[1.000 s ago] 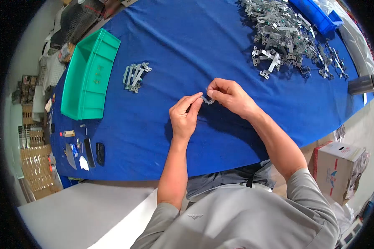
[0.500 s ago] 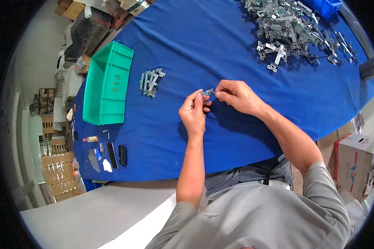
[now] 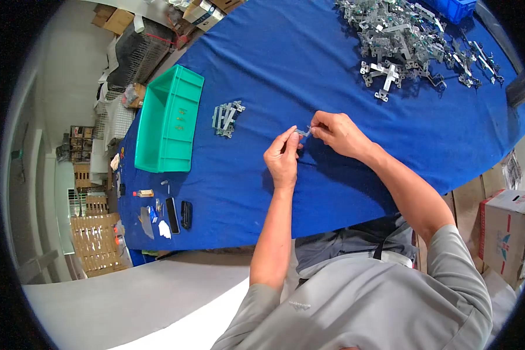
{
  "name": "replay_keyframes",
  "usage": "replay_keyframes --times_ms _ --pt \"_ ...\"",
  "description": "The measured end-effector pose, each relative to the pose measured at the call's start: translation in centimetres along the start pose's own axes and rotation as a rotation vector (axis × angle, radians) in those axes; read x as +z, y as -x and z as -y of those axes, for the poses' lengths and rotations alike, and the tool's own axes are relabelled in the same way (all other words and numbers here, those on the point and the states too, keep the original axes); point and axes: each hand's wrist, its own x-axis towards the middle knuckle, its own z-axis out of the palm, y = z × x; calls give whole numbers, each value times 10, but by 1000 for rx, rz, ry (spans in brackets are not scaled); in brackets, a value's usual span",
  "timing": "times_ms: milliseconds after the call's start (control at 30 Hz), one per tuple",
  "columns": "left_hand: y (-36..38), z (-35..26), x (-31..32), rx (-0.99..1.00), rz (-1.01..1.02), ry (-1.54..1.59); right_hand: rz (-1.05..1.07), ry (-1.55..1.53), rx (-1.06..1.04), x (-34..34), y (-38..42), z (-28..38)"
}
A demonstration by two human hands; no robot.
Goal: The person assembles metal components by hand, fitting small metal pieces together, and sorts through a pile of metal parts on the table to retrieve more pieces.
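Observation:
Over the blue-covered table (image 3: 286, 64), my left hand (image 3: 282, 157) and my right hand (image 3: 338, 133) pinch a small metal bracket (image 3: 303, 133) between their fingertips, one hand at each end. A small stack of similar metal brackets (image 3: 227, 118) lies on the cloth to the left of my hands. A large heap of loose metal brackets (image 3: 411, 35) is spread at the far right of the table.
A green plastic bin (image 3: 168, 119) holding a few small parts stands left of the stack. Small tools and dark items (image 3: 172, 214) lie near the table's left front edge. A blue bin (image 3: 458, 7) sits far right. A cardboard box (image 3: 504, 230) stands on the floor.
The view has shifted, so everything sits slightly further right in the picture. My hands stay together on the small bracket, fingers adjusting their pinch on it.

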Motion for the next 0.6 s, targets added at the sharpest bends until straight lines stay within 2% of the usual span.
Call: replay_keyframes --times_ms 133,233,367,467,600 --pt "0 -2 0 54 13 -50 102 -106 159 -11 -3 11" --pt "-2 3 -2 143 51 -168 151 -421 269 -15 -7 6" --pt "-3 -10 0 195 115 -224 227 -380 320 -19 -10 11" --pt "-3 -12 1 255 146 -244 211 -339 309 -19 -9 8" --pt "-4 -6 0 213 135 -260 -46 -441 196 -12 -12 9"
